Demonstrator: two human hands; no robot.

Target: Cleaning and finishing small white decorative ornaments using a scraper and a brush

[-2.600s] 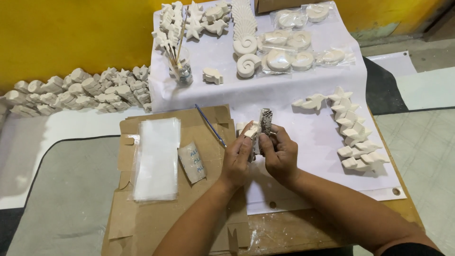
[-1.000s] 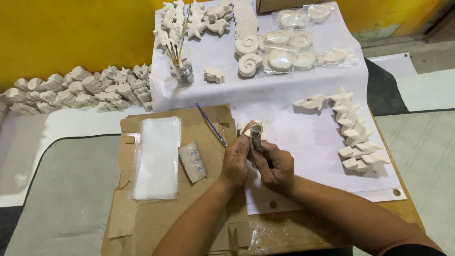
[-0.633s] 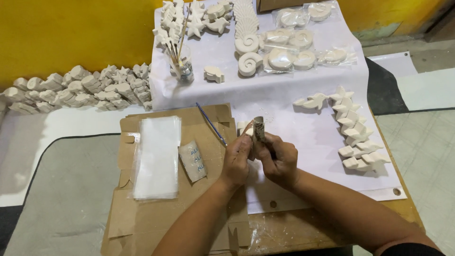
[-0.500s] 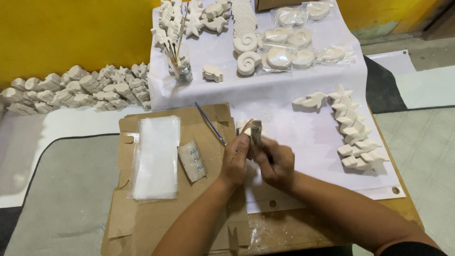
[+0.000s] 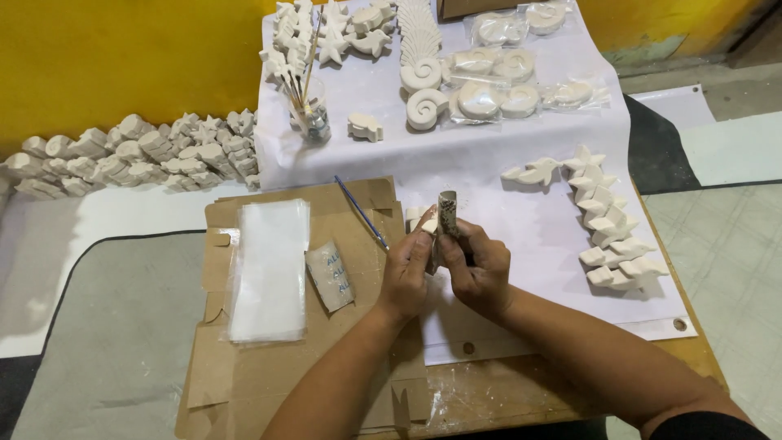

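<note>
My left hand (image 5: 407, 269) holds a small white plaster figure (image 5: 417, 218) above the cardboard sheet (image 5: 269, 367). My right hand (image 5: 479, 265) grips a folded strip of sandpaper (image 5: 445, 213) and presses it against the figure's side. Both hands are close together, fingers curled around what they hold. Most of the figure is hidden behind my fingers and the sandpaper.
A thin blue-handled brush (image 5: 361, 212), a used sandpaper piece (image 5: 330, 275) and a stack of clear plastic bags (image 5: 269, 269) lie on the cardboard. White plaster figures (image 5: 611, 224) line the paper at right. A jar of brushes (image 5: 308, 114), shell figures (image 5: 423, 106) and more casts (image 5: 130, 155) sit behind.
The sandpaper in my right hand has slid up and down along the plaster figure. My hands stayed in the same spot over the cardboard's right edge.
</note>
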